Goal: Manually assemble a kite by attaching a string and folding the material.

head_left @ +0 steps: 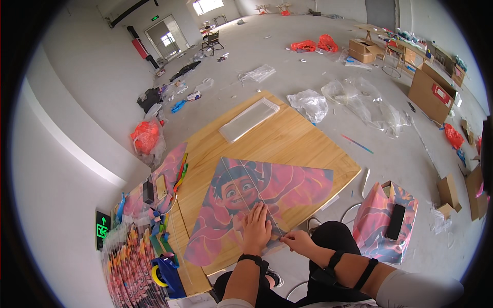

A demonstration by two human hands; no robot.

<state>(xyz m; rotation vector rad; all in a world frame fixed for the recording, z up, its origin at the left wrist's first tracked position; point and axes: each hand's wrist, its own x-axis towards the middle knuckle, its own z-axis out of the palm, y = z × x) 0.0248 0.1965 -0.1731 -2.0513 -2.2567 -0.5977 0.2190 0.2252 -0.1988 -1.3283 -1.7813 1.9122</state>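
Note:
A kite [295, 186] with a cartoon figure printed on pink and dark cloth lies spread on the wooden table [308, 138]. Two thin pale lines, which look like rods, cross its printed figure. Flat on the lower middle of the kite rests my left hand [256, 226], fingers stretched out and close beside one thin rod [253, 186]. At the kite's near edge my right hand [299, 242] is pinched at the lower end of that rod. The fingertips partly hide what they grip.
A clear plastic packet [249, 120] lies at the table's far end. Left are a blue tape dispenser [169, 277], a phone [162, 187] and a stack of printed kites [131, 259]. A kite-covered box [382, 226] with a black phone stands right. Plastic bags [310, 105] litter the floor.

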